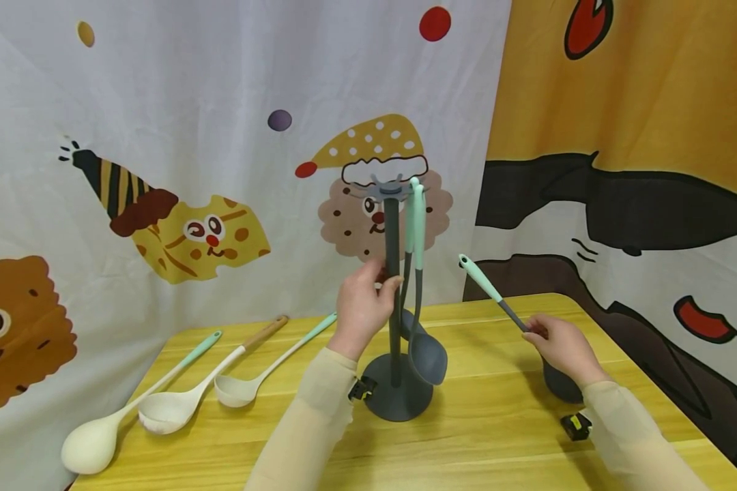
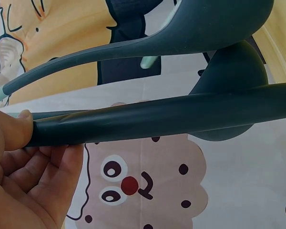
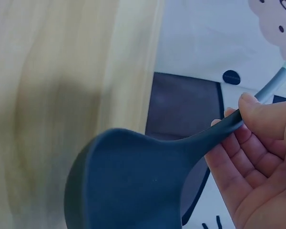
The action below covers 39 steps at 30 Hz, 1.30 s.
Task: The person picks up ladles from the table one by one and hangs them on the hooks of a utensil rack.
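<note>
My left hand [image 1: 364, 303] holds the upright pole [image 2: 148, 117] of a dark grey utensil stand [image 1: 399, 406], thumb and fingers around it. Two grey utensils with mint handles hang at the stand's right side; in front is a spoon [image 1: 428, 358], and the other utensil [image 1: 409, 228] is partly hidden behind it. My right hand [image 1: 560, 349] pinches the grey neck of a ladle [image 3: 133, 181] between thumb and fingers. Its mint handle [image 1: 480, 276] slants up toward the left, and its dark bowl [image 1: 559, 383] is low beside the hand, over the table's right part.
On the wooden table [image 1: 479, 436], left of the stand, lie a white ladle with a mint handle [image 1: 236, 391], a white one with a wooden handle [image 1: 168, 412] and a cream spoon [image 1: 92, 443]. A cartoon-printed curtain [image 1: 221, 82] hangs close behind the table.
</note>
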{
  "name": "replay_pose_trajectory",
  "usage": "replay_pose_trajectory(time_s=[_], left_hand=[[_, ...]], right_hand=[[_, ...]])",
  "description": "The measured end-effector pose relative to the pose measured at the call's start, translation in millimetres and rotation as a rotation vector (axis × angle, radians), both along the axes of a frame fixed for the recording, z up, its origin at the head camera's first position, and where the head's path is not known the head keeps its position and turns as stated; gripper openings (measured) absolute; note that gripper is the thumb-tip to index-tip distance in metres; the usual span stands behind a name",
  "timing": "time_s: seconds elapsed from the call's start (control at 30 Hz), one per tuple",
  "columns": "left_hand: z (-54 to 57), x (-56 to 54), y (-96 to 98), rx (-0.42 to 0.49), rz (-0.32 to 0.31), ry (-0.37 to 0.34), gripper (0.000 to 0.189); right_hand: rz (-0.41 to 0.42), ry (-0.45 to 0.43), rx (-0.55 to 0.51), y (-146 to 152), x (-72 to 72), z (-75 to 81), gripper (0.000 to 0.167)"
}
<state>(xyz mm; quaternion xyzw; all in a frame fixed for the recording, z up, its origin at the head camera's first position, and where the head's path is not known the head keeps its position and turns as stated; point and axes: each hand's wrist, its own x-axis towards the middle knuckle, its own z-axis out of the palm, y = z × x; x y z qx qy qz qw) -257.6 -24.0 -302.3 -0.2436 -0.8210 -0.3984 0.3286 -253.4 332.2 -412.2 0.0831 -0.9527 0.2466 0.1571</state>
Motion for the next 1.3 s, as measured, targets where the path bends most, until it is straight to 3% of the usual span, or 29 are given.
replay_pose_trajectory(time_s=[0.97,1.3], left_hand=[[-0.3,0.0,0.0,0.007,-0.01,-0.003,0.012],[-0.2,-0.2,-0.2,0.002,-0.006,-0.007,0.011]], right_hand=[[-0.007,0.103,-0.223,-48.9,12.8,39.1,0.017],[0.001,0.164,-0.258,-65.7,21.5,54.5,0.015]])
